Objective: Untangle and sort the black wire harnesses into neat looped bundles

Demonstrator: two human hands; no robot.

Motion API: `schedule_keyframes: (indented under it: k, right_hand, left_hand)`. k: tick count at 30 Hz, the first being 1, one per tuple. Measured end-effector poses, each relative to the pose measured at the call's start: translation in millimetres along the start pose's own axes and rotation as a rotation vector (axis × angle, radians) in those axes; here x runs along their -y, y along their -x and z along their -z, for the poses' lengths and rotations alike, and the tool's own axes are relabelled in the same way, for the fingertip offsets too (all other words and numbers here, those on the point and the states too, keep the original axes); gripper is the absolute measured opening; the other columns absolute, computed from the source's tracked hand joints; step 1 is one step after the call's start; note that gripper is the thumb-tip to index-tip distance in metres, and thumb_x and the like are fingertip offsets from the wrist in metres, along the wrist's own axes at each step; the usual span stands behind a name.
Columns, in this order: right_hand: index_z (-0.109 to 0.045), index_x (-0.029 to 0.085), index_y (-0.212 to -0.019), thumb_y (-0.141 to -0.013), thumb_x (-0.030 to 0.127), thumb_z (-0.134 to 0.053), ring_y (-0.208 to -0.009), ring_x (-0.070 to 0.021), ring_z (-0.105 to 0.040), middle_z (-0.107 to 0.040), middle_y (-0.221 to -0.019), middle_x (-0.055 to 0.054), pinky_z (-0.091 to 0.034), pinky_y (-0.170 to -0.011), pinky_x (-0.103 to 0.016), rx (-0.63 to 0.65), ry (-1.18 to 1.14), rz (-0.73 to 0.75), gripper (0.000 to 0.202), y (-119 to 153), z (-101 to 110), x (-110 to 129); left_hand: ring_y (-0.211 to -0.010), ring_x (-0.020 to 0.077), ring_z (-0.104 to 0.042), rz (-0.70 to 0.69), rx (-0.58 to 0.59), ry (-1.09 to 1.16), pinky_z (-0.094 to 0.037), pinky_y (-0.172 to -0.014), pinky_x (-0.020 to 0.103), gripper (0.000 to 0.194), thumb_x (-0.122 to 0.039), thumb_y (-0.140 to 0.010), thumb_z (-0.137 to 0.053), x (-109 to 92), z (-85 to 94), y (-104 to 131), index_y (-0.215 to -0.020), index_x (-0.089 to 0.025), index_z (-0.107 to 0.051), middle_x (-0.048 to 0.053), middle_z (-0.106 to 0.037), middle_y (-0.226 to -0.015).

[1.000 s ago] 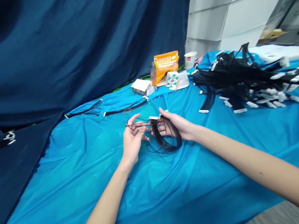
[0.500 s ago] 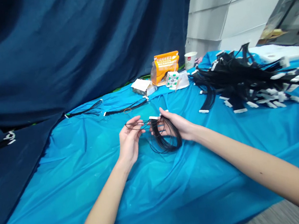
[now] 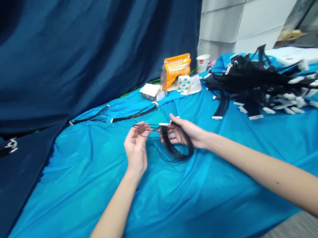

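A black wire harness (image 3: 181,153) with white connectors is bent into a loop above the blue cloth. My right hand (image 3: 188,130) grips it near the connector ends, the thumb on top and the other fingers behind the wires. One white connector (image 3: 163,124) sticks out at the left of the loop. Several thin loose wires stretch leftward from there to my left hand (image 3: 136,147). Its curled fingers are closed on these wires, which loop over the fingertips.
Blue cloth (image 3: 171,211) covers the table. Behind my hands lie another harness (image 3: 135,115) with a rubber band (image 3: 136,117) and a small bundle (image 3: 91,117). A big harness pile (image 3: 253,79) is at right. A small box (image 3: 152,91), orange pouch (image 3: 176,70) and paper cup (image 3: 203,63) stand behind.
My left hand has moved slightly left and up, its fingers curling more, and the loose wires shift with it. My right hand and the looped harness stay nearly still.
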State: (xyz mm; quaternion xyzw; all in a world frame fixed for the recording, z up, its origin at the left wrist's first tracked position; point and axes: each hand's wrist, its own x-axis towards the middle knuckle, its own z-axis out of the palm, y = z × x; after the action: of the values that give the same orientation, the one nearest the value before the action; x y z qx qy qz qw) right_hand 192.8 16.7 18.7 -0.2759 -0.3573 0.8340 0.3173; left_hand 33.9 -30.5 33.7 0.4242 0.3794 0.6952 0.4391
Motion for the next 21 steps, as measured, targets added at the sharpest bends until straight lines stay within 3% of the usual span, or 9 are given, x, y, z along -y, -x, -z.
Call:
schedule_keyframes:
  k: [2,6,12,17,21]
  right_hand:
    - [-0.062,0.011,-0.081,-0.093,0.048,-0.027,-0.07,-0.0169,-0.066,-0.067,-0.078,-0.012,-0.053,-0.069,-0.027,-0.011,0.01,0.0,0.052,0.6,-1.1,0.1]
    - [-0.062,0.011,-0.082,-0.093,0.048,-0.027,-0.07,-0.0167,-0.066,-0.067,-0.077,-0.012,-0.053,-0.068,-0.026,-0.008,0.014,0.011,0.052,0.9,-2.1,0.2]
    - [-0.062,0.012,-0.084,-0.093,0.046,-0.027,-0.063,-0.0152,-0.064,-0.067,-0.073,-0.01,-0.052,-0.059,-0.023,-0.011,0.008,0.048,0.05,0.0,0.0,1.9]
    - [-0.061,0.013,-0.079,-0.093,0.046,-0.028,-0.058,-0.0138,-0.062,-0.066,-0.069,-0.008,-0.05,-0.054,-0.022,-0.03,-0.019,0.047,0.049,0.5,-0.3,2.6]
    - [-0.061,0.013,-0.08,-0.093,0.046,-0.029,-0.053,-0.0122,-0.06,-0.062,-0.062,-0.005,-0.049,-0.049,-0.02,-0.041,-0.066,0.039,0.048,0.5,-0.6,2.5]
  left_hand:
    - [-0.083,0.0146,-0.06,0.014,-0.049,0.002,-0.049,-0.078,0.028,0.013,-0.019,-0.064,-0.068,0.3,-0.2,-1.0,-0.076,-0.016,-0.064,0.004,-0.065,-0.083]
    - [-0.075,0.0135,-0.058,-0.012,-0.112,-0.065,-0.05,-0.066,0.025,0.011,-0.023,-0.064,-0.068,0.1,1.7,-2.3,-0.068,-0.015,-0.062,0.003,-0.062,-0.076]
    - [-0.063,0.011,-0.052,0.118,-0.091,-0.124,-0.044,-0.048,0.021,0.011,-0.023,-0.065,-0.059,2.3,6.7,-1.7,-0.069,-0.016,-0.053,0.0,-0.052,-0.071]
    - [-0.063,0.016,-0.059,0.334,0.026,-0.06,-0.049,-0.056,0.031,0.023,-0.039,-0.073,-0.046,1.6,5.3,-1.0,-0.08,-0.017,-0.047,0.003,-0.058,-0.08]
    - [-0.064,0.017,-0.061,0.417,0.113,-0.028,-0.05,-0.061,0.032,0.026,-0.042,-0.075,-0.041,-0.3,3.1,-0.6,-0.081,-0.017,-0.048,0.005,-0.059,-0.082]
